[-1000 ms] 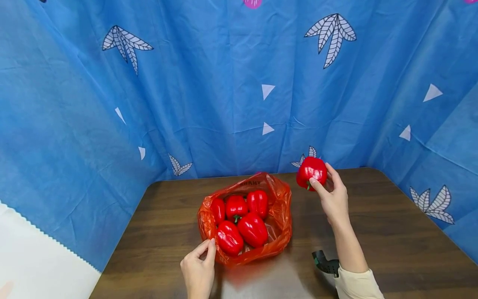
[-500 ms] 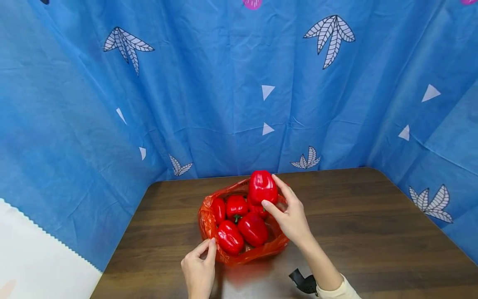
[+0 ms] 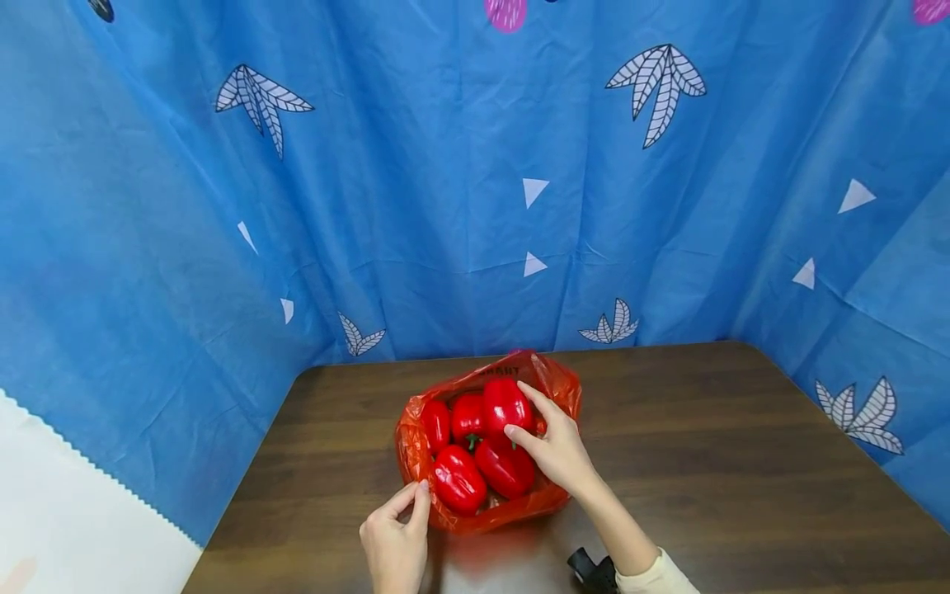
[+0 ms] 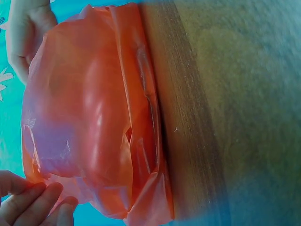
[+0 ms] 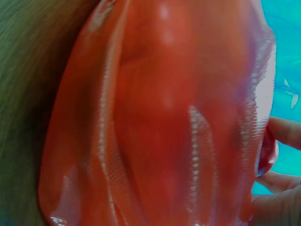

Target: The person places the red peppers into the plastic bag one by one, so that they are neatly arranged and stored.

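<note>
A red plastic bag point(image 3: 411, 445) stands open on the table, with several red bell peppers inside, among them one at the front left point(image 3: 459, 480). My left hand point(image 3: 397, 536) pinches the bag's near left rim between thumb and fingers. Over the bag's opening, my right hand point(image 3: 558, 450) holds another red bell pepper point(image 3: 506, 406) between thumb and fingers, above the peppers at the back right. The left wrist view shows the side of the bag point(image 4: 103, 113) with the left fingertips at its rim. In the right wrist view the held pepper point(image 5: 267, 153) is mostly hidden behind the bag.
The dark wooden table point(image 3: 705, 462) reaches out on both sides of the bag. A blue patterned curtain point(image 3: 416, 190) hangs behind and beside it. A black device point(image 3: 594, 569) sits at the right wrist. White cloth point(image 3: 67, 511) shows at the lower left.
My right hand has carried its bell pepper left from beside the bag, then lowered it into the bag's opening. The left hand has stayed at the rim.
</note>
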`<state>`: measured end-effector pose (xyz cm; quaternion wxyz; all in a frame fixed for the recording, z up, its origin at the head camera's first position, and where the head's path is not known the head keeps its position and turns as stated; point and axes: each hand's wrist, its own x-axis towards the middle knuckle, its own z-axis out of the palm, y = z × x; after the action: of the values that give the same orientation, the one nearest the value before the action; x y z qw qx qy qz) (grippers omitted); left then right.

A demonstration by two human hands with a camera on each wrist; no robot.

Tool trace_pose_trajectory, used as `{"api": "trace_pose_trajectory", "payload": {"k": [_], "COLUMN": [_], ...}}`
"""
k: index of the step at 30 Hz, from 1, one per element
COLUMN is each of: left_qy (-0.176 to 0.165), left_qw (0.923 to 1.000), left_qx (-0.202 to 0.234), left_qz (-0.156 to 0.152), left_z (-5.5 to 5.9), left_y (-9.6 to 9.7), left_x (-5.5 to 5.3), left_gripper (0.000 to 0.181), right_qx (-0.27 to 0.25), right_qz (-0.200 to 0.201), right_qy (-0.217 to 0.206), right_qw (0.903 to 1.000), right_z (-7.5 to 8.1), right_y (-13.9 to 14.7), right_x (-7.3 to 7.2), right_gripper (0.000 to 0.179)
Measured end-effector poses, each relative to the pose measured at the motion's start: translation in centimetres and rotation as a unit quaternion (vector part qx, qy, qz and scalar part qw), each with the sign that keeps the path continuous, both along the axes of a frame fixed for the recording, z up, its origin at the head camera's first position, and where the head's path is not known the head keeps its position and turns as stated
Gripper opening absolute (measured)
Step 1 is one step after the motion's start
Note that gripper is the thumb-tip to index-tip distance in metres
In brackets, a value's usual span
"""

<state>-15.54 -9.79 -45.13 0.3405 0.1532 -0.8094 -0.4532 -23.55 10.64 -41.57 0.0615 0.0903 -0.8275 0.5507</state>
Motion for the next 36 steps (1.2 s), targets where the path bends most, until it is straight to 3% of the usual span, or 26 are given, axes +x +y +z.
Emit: {"api": "trace_pose_trajectory", "payload": {"k": [5, 12, 21, 36], "left_qy": [0.004, -0.001, -0.011, -0.009], "left_qw": [1.0000, 0.9999, 0.9997, 0.9996], "left_qx": [-0.004, -0.009, -0.014, -0.025], "left_qz": [0.004, 0.010, 0.015, -0.002], "left_z": [0.0, 0.1, 0.2, 0.6], "left_y": [-0.2, -0.3, -0.2, 0.0], "left_x": [0.3, 0.5, 0.3, 0.3], "left_gripper": [0.004, 0.004, 0.005, 0.006], "right_qx": [0.027, 0.051, 0.145, 0.193], "right_qz": [0.000, -0.009, -0.011, 0.013], "right_qy": [-0.012, -0.035, -0.009, -0.040], "right_qw": [0.9996, 0.9980, 0.9893, 0.9803], "right_z": [-0.4, 0.2, 0.9, 1.7], "right_y": [0.2, 1.3, 2.4, 3.7], "right_x": [-0.3, -0.5, -1.0, -0.5], "right_gripper": [0.065, 0.065, 0.066, 0.067]}}
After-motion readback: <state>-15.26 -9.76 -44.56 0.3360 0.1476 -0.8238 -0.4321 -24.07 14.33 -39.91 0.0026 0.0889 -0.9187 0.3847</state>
